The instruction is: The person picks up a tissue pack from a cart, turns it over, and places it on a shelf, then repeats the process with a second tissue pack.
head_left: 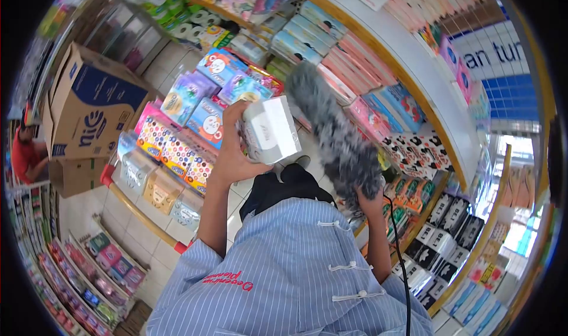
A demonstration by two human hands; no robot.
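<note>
Left hand clamps white pack by its sides; likely light, squashable, grip wide. Right hand closed round duster base; fluff soft, hold low.

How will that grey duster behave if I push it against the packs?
The grey duster should give softly at its surface, its pile being long and shaggy. It is probably light for its bulk, as the right hand alone holds it up.
</note>
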